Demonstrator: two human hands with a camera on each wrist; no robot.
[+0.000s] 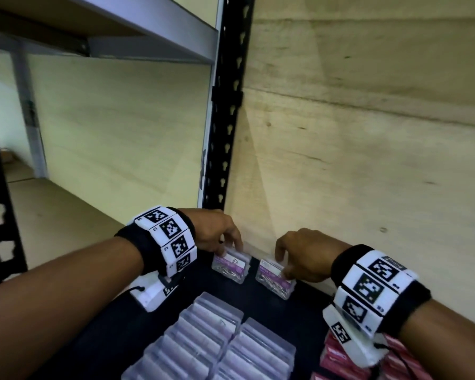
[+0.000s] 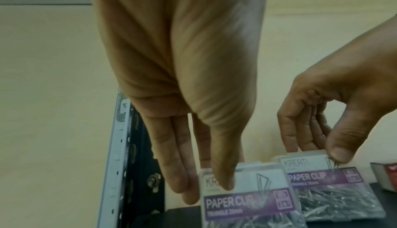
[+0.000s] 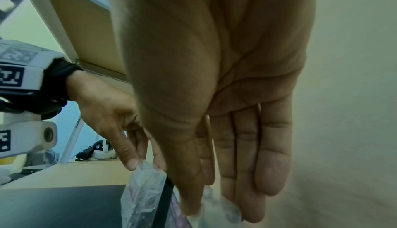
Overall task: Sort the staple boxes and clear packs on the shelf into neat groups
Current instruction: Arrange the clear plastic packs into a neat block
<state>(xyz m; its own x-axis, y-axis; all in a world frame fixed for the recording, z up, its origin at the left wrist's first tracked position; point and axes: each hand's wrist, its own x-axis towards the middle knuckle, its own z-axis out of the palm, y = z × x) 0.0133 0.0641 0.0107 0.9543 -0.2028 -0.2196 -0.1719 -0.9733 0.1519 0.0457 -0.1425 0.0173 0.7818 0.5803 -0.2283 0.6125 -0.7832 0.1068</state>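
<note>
- Clear packs of paper clips, two of them, stand upright side by side at the back of the dark shelf, right up against the plywood wall.
- Left hand comes down from above on the left pack: thumb on the front face, fingers behind the top edge, a pinch on its upper rim.
- Right hand does the same on the right pack; thumb tip sits on the front top corner, fingers curl down behind it.
- Both packs show a purple "PAPER CLIP" label, silver clips heaped in the lower half; a small gap separates the two, bottoms on the shelf as far as the head view shows.
- Nearer the person than both hands, two rows of more clear packs lie close together, well apart from the pinched pair.
- Under the right wrist, red staple boxes sit stacked at the shelf's right side; one more red box shows just right of the right hand's pack.
- Beyond the left hand, a black perforated upright rises beside the wall.
- Each wrist wears a band of black-and-white marker tiles.
</note>
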